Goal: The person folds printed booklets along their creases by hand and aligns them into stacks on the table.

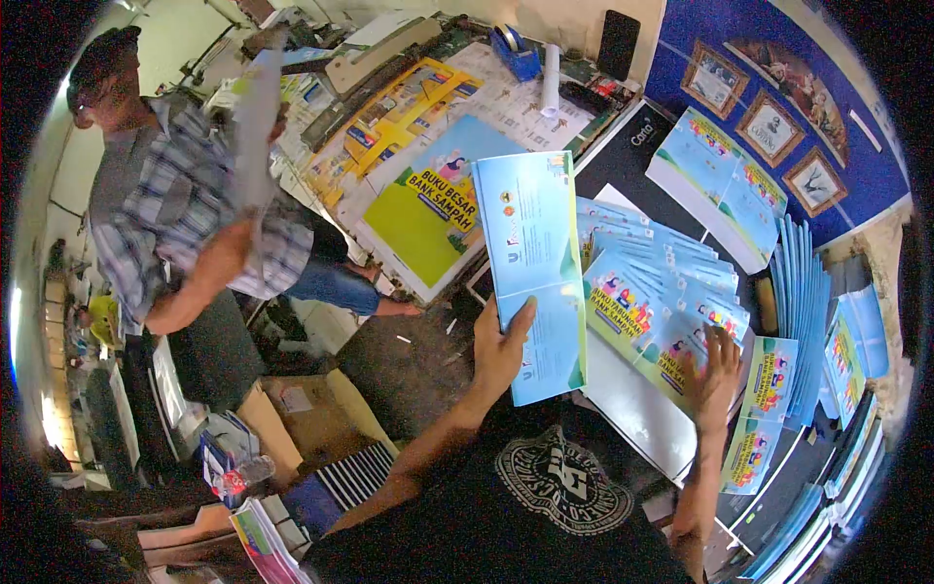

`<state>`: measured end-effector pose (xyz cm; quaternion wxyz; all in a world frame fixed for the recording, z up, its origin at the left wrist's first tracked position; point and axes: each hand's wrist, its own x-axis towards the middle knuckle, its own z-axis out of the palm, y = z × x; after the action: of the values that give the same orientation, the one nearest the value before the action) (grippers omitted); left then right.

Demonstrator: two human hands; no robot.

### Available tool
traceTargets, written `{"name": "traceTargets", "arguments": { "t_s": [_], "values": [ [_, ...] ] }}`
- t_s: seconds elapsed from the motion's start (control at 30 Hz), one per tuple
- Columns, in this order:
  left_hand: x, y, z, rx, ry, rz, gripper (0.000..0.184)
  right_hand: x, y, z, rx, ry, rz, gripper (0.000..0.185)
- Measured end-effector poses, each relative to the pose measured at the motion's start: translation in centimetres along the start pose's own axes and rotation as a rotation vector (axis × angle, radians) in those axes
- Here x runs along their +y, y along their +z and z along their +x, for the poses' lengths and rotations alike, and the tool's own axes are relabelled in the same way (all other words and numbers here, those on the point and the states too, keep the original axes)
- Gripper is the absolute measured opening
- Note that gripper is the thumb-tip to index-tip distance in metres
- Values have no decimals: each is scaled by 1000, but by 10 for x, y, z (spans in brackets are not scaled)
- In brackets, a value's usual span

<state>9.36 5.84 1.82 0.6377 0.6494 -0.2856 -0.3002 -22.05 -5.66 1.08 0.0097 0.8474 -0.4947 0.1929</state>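
My left hand (503, 346) is closed on the lower left edge of a light-blue booklet cover (540, 258), thumb on its face. The sheet is raised, with small logos and a crease across its middle. My right hand (718, 375) has its fingers apart over a fanned pile of printed booklet covers (632, 316), at the pile's right end. These show yellow "Buku Tabungan Bank Sampah" lettering and cartoon figures. Whether the fingertips press on the top cover is hard to see.
A person in a checked shirt (185, 195) stands at left holding a pale sheet. Beyond is a worktable with a "Buku Besar" sheet (428, 204) and a blue tape dispenser (516, 54). Stacked covers (803, 321) stand at right. An open cardboard box (311, 419) sits below left.
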Motion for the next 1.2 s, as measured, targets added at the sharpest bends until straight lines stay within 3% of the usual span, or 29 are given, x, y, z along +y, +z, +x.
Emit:
{"name": "traceTargets", "arguments": {
  "t_s": [0.07, 0.13, 0.2, 0.3, 0.5, 0.6, 0.7, 0.8, 0.97, 1.07, 1.2],
  "values": [
    [-2, 0, 1, 7, 7, 9, 29, -21, 8, -8, -16, 0, 36, 62],
    [-8, 2, 2, 23, 39, -12, 29, -44, 20, -24, -31, -89, 98, 52],
    [-15, 7, 4, 51, 94, -66, 28, -58, 34, -38, -126, -227, 409, 40],
    [-16, 0, 4, -4, 18, 57, 29, -80, 33, -38, -127, -246, 531, 31],
    [-14, -1, 1, -86, 223, 165, 34, -69, 29, -20, -11, -136, 546, 23],
    [-4, 2, -4, -168, 213, 230, 29, -45, 41, -36, -244, -89, 691, 23],
    [-4, 5, -6, -266, 207, 230, 25, -54, 36, -34, -788, 100, 683, 25],
    [-2, 7, -6, -319, 237, 247, 25, -65, 45, -44, -376, -156, 525, 21],
    [0, 7, -8, -355, 257, 286, 25, -56, 50, -29, -405, -19, 249, 58],
    [4, 5, -10, -378, 228, 341, 26, -54, 52, -22, -318, 20, 265, 59],
    [8, 2, -9, -431, 244, 362, 26, -44, 46, -18, -461, 5, 434, 51]
  ]
}}
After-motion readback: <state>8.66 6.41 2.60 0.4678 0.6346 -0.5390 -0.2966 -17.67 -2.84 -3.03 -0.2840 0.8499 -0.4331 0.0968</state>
